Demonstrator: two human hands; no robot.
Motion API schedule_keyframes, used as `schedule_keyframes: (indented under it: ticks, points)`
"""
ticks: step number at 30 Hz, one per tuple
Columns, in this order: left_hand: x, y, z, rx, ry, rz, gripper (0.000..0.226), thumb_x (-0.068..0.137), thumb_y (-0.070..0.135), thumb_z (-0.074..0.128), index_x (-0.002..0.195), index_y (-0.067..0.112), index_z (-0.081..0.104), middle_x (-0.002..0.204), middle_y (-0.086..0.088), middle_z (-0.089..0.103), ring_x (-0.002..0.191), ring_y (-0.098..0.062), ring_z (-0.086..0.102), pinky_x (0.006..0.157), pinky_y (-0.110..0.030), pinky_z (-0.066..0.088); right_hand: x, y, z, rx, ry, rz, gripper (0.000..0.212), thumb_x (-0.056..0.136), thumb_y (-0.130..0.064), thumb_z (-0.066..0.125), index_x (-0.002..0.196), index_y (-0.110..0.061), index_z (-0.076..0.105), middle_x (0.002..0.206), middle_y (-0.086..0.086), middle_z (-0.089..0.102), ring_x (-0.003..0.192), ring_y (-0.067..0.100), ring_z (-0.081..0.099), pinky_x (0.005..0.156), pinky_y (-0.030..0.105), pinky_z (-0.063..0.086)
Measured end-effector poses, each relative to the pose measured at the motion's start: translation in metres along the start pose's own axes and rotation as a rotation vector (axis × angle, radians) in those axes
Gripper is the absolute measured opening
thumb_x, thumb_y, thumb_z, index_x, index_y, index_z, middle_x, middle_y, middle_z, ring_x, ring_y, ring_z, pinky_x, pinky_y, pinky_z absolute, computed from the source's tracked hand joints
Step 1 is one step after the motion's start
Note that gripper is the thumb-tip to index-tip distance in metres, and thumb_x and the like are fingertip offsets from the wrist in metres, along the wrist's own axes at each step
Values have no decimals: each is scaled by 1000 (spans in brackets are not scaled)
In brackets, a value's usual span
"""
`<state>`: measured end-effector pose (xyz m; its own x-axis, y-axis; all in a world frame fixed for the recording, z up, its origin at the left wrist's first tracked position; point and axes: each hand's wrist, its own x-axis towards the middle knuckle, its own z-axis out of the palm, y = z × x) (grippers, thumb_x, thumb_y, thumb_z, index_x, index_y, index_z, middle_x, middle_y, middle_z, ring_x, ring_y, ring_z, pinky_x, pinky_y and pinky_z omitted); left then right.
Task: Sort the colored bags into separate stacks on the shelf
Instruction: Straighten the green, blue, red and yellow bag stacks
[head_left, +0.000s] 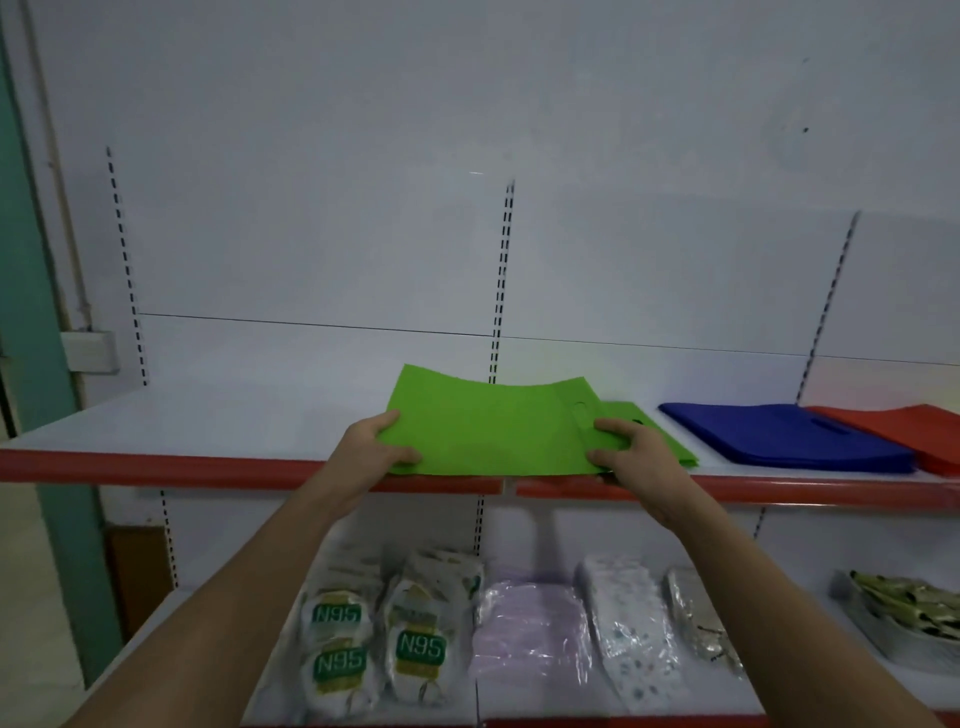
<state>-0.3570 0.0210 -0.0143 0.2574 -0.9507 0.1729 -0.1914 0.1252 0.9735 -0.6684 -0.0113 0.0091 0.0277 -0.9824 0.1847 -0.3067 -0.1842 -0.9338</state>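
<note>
Two bare hands hold a flat green bag over the front edge of a white shelf with a red lip.

The green bag (488, 431) is a thin, bright, flat rectangle with a cut-out handle slot near its right end; its far edge curls up a little. The left hand (371, 449) grips its left edge, thumb on top and fingers curled beneath. The right hand (631, 454) pinches the right end, thumb and fingers closed on the fabric just beside the handle slot. Under the right end, more green bags (657, 434) lie flat on the shelf (208, 421). To the right, near but apart, lies a blue stack (789, 434), and touching that, a red stack (904, 428). Wrapped packets (421, 639) sit on the lower shelf.
</note>
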Motion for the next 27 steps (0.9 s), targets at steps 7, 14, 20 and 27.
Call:
schedule_keyframes:
  ticks: [7,14,20,27]
  points:
    - [32,3,70,71,-5,42,81,75,-7,76,146,0,38,135,-15,55,108,-25,61,88,-31,53,44,32,-50,-58,61,27,49,87,3,67,134,-5,55,85,6,64,68,26,61,81,47,56]
    - [93,0,125,195,9,43,77,75,2,80,142,-3,42,138,-17,53,116,-29,59,102,-37,47,105,50,-86,-155,60,58,53,89,2,66,138,-2,49,85,5,61,58,18,60,60,26,56]
    - [121,-6,160,503,-24,46,82,75,19,84,143,1,43,141,-16,52,122,-30,55,105,-41,43,147,71,-105,-347,14,88,56,86,0,69,138,1,48,75,11,61,58,17,55,58,26,48]
    - [125,-13,181,636,-88,-48,54,76,17,82,120,-4,61,113,-16,68,99,-28,66,87,-36,53,167,97,-116,-766,-162,131,62,90,-33,65,144,-11,47,123,16,60,106,27,61,92,35,49]
